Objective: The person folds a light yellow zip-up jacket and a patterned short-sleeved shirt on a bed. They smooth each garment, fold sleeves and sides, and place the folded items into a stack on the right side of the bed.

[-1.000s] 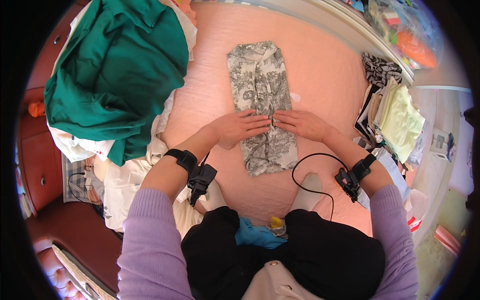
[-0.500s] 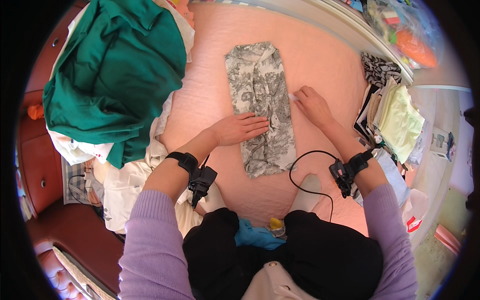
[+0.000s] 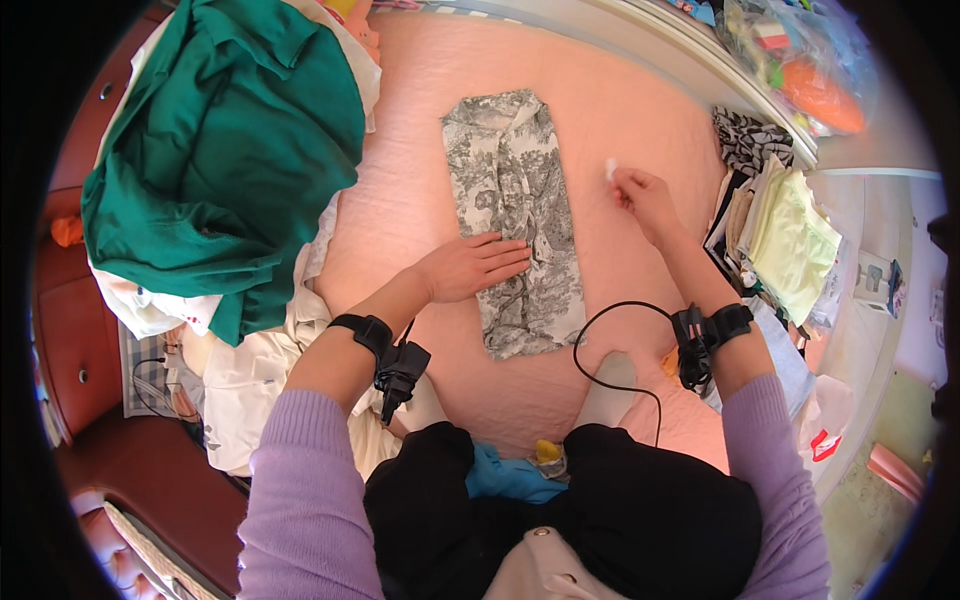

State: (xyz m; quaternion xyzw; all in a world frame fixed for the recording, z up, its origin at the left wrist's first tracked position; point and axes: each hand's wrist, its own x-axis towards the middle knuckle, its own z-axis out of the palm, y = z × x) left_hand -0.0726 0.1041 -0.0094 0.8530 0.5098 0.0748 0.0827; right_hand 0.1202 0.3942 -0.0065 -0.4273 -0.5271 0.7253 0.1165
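A grey-and-white printed shirt (image 3: 512,180) lies folded into a long narrow shape on the pink bedspread (image 3: 410,110), its collar at the far end. My left hand (image 3: 470,266) rests flat across the shirt's middle, fingers stretched out to the right. To the right of the shirt, my right hand (image 3: 645,200) is raised a little, with thumb and fingers pinched together. A small white piece (image 3: 611,168) sticks out from those fingertips; it is too small to tell its kind.
On the left, a green garment (image 3: 220,170) covers a heap of pale clothes (image 3: 260,390). Folded clothes (image 3: 790,230) are stacked at the right edge. A black cable (image 3: 600,375) loops from my right wrist strap. Plastic-bagged things (image 3: 815,80) sit at the far right.
My right hand has moved away from the shirt's right edge, up and to the right, with the white piece in its fingertips. My left hand stays on the shirt.
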